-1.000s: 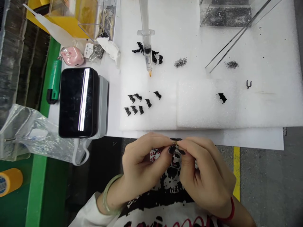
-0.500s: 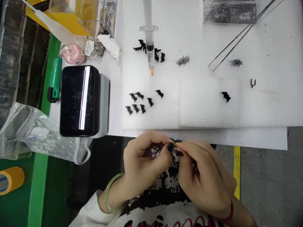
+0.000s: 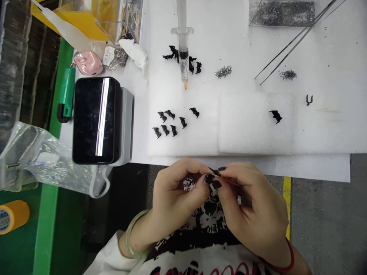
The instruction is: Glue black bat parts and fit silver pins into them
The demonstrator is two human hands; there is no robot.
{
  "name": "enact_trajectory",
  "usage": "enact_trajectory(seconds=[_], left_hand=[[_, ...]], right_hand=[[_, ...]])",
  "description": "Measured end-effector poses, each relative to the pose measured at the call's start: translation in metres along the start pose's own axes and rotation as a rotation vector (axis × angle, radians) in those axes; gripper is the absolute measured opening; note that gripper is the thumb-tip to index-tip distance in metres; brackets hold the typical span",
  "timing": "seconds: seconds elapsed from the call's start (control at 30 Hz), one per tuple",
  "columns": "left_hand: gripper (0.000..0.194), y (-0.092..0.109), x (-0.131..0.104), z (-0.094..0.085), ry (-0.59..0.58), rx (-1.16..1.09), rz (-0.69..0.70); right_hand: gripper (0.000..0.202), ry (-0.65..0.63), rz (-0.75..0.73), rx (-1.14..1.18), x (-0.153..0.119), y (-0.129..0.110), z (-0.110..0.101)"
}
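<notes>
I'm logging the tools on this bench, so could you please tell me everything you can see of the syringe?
The syringe is a clear plastic barrel with a finger flange and an orange tip. It lies on the white foam sheet, tip pointing toward the person, its upper end cut off by the picture's edge. Dark filling shows in the barrel. It lies across a small heap of black clips. No hand touches it.

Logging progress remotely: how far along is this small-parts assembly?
Seven black clips sit grouped on the foam pad, seemingly finished. Left hand and right hand pinch one tiny part between fingertips. A heap of clips beside the syringe looks left.
</notes>
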State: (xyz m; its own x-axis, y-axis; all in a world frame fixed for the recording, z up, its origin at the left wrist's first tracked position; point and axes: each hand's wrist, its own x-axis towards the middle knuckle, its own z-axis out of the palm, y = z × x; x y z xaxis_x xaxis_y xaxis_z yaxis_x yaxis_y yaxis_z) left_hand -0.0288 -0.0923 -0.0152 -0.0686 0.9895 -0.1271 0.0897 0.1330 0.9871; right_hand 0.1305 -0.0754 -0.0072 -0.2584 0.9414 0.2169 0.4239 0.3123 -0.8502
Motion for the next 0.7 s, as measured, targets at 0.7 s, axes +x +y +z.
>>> enact_trajectory(seconds=[0.7], left_hand=[[0.013,0.0005,0.002,0.0008,-0.043,-0.005,-0.015]], right_hand=[[0.014,-0.074,-0.002,0.013,0.0001,0.006,-0.0067]])
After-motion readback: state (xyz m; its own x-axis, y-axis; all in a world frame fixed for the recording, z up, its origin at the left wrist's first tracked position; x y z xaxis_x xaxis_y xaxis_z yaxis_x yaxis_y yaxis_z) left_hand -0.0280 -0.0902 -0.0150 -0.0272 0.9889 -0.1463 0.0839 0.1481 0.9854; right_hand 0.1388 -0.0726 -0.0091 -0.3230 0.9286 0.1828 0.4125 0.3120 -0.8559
